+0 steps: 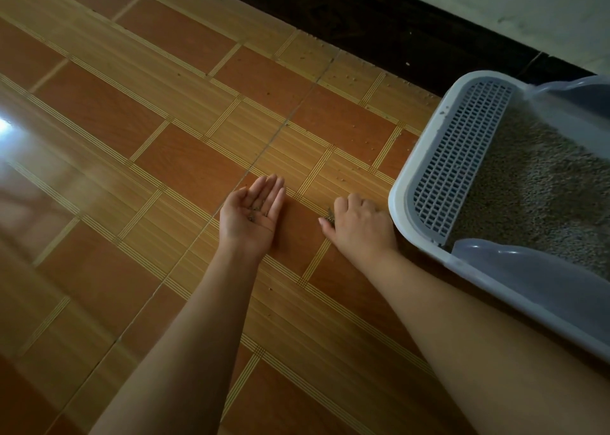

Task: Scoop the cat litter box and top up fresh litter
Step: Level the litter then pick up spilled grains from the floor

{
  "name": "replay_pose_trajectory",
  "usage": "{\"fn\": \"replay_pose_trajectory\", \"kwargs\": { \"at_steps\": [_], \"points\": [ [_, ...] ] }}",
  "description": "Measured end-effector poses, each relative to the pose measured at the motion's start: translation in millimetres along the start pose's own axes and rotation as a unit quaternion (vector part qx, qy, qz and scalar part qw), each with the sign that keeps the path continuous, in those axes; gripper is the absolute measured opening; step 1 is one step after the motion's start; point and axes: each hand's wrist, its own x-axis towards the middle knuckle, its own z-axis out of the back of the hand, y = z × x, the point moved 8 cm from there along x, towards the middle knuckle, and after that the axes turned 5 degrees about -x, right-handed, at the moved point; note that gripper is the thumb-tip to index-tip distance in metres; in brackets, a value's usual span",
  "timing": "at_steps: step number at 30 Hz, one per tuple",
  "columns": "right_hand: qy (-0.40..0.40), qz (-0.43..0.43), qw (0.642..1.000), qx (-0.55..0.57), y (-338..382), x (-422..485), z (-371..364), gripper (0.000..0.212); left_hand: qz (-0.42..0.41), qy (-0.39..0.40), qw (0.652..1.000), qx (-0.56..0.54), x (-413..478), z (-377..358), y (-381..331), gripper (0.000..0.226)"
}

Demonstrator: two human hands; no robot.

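A white litter box [401,184] with a grey slotted step [458,157] stands on the floor at the right, filled with beige litter [541,197]. My left hand [251,213] lies palm up and flat just above the floor, with a few dark litter grains resting in the palm. To its right, close beside the box's front corner, my right hand [358,223] is palm down on the floor, fingers curled over a small clump of spilled grains [328,215].
The floor is glossy orange and wood-pattern tile [165,157]. Scattered litter grains [350,78] lie along the dark skirting board [379,28] at the back. A translucent grey hood wall [541,289] rims the box. A bare leg [511,368] fills the lower right.
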Motion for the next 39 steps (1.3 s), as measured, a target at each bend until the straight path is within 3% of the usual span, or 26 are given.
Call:
{"fn": "replay_pose_trajectory", "kwargs": {
  "at_steps": [11,18,23,25,27,29,30,32,33,34,36,39],
  "points": [
    [0.024,0.047,0.994,-0.095,23,1,1,0.019,0.004,0.005,1.0,-0.003,-1,-6,3,0.037],
    [0.047,0.082,0.995,-0.004,28,0,15,0.022,0.004,0.006,1.0,-0.002,-5,-3,2,0.036],
    [0.119,0.063,0.991,0.023,26,1,6,0.022,0.003,0.007,1.0,-0.008,-9,-1,0,0.036],
    [0.136,0.042,0.987,0.069,25,1,2,0.024,-0.002,0.008,1.0,-0.008,-11,-1,-1,0.035],
    [0.149,-0.034,0.962,0.224,15,0,3,0.018,-0.004,0.01,1.0,-0.008,-13,-2,-3,0.035],
    [0.18,-0.139,0.862,0.453,8,-5,-2,0.028,-0.002,0.009,1.0,-0.011,-15,-3,-4,0.036],
    [0.19,-0.185,0.775,0.574,8,-8,-6,0.03,-0.001,0.01,1.0,-0.014,-16,-4,-5,0.036],
    [0.198,-0.245,0.557,0.769,12,-15,-8,0.032,-0.002,0.013,1.0,-0.016,-18,-5,-6,0.036],
    [0.203,-0.251,0.456,0.83,15,-17,-4,0.033,-0.004,0.014,1.0,-0.016,-18,-6,-7,0.036],
    [0.207,-0.243,0.379,0.869,18,-17,0,0.034,-0.007,0.014,1.0,-0.015,-19,-6,-8,0.036],
    [0.215,-0.216,0.275,0.912,22,-15,11,0.036,-0.012,0.016,1.0,-0.013,-19,-6,-9,0.036],
    [0.22,-0.174,0.198,0.939,24,-10,27,0.038,-0.013,0.023,1.0,-0.015,-20,-7,-9,0.036]
  ]
}}
